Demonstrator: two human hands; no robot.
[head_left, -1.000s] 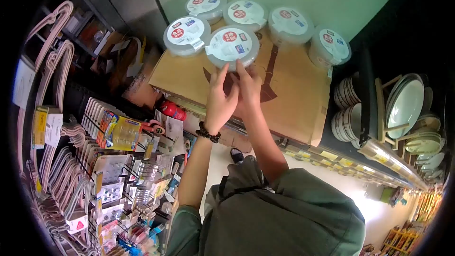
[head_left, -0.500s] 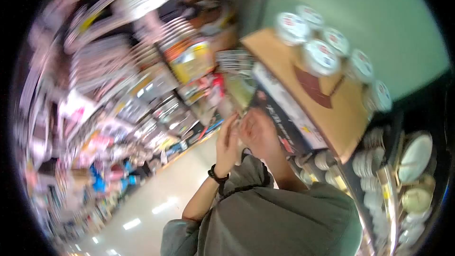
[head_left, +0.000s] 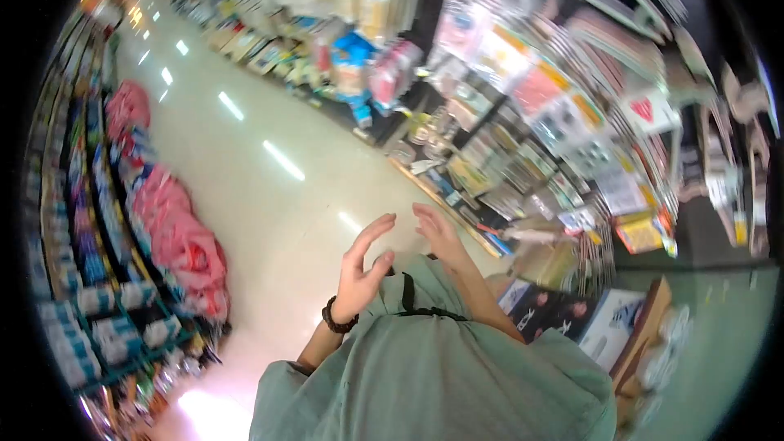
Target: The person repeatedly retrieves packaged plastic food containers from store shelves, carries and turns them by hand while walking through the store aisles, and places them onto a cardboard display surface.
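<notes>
My left hand (head_left: 359,269), with a dark beaded bracelet (head_left: 339,315) at the wrist, is raised in front of my body, fingers apart and holding nothing. To its right, my right hand (head_left: 436,230) is also empty, its fingers spread and curved towards the left one. A gap separates the two hands, with the pale shiny floor (head_left: 310,196) behind them. Below lies the grey-green clothing (head_left: 433,376) on my body, with a dark cord across it.
Racks of hanging packets (head_left: 539,106) stand at the upper right. Boxes (head_left: 563,314) and blurred clear round containers (head_left: 665,347) are at the lower right. Along the left side runs a shelf (head_left: 90,229) with pink cloth (head_left: 175,229) beside it. An aisle stretches to the upper left.
The view has swung from the containers on the cardboard box round to the aisle. My hands have left the containers and moved apart. The containers now show at the lower right edge.
</notes>
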